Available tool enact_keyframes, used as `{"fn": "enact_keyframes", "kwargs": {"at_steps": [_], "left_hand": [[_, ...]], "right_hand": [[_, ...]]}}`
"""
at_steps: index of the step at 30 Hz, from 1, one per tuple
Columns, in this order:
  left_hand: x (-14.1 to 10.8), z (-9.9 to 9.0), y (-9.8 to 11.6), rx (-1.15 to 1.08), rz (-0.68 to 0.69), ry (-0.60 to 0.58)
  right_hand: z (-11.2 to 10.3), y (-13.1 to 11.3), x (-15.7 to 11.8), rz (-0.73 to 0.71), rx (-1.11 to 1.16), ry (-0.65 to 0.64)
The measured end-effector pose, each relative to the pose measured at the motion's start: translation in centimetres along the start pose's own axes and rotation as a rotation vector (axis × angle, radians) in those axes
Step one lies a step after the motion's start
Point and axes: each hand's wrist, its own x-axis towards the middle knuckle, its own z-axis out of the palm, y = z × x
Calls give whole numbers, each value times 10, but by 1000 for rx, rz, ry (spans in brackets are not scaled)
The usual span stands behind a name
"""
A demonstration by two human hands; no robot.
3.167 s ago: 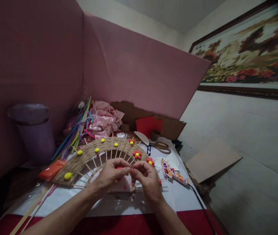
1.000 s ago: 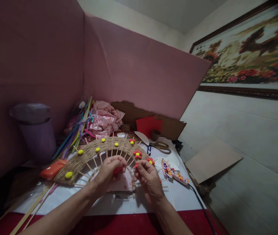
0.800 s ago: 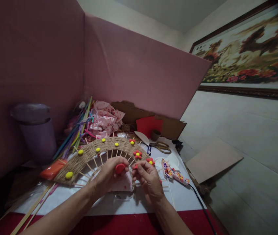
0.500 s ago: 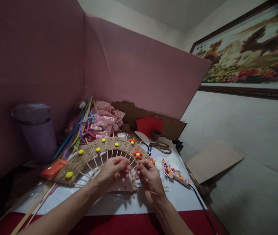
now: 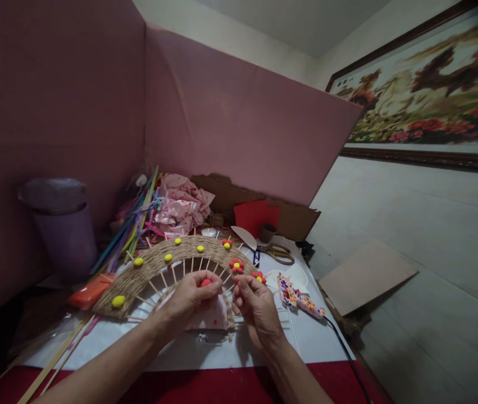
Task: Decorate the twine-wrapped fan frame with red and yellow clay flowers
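A red lump (image 5: 206, 283) of what looks like clay is gripped between the thumb and fingers of my left hand (image 5: 192, 297). Just to its right, my right hand (image 5: 258, 308) is pinched, with a small bit of red at its fingertips. Both hands are over the near part of a woven twine arch (image 5: 188, 246) with thin sticks poking out along its edges. Yellow dots (image 5: 118, 301) sit along the arch. On its right part are red-petalled flowers with yellow centres (image 5: 236, 265); one near the top (image 5: 227, 244) has fewer visible petals.
Scissors (image 5: 281, 253), a small brown cup (image 5: 268, 232) and a flower-patterned tool with a black cord (image 5: 301, 300) lie at the right. An orange packet (image 5: 91, 292), a purple bin (image 5: 67, 235), coloured pipe cleaners (image 5: 140, 219) and crumpled pink cloth (image 5: 183, 203) are at the left and back.
The red lump in my left hand shows more clearly now, and the fingers of that hand have closed in around it. My right hand remains pinched in nearly the same place.
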Motion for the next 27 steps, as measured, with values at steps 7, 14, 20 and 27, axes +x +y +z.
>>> {"fn": "enact_keyframes", "kwargs": {"at_steps": [7,14,20,27], "left_hand": [[-2,4,6,-161,-25,-4],[-6,6,7,-240,-80,-107],[-5,3,5,-189,-100,-31],[-6,6,3,-223,-107,-31]], "right_hand": [[-1,1,0,-59,-93,9],[1,3,-9,-382,-553,-9],[-2,8,-13,-526,-786,15],[2,3,-14,-660,-948,-24]]}}
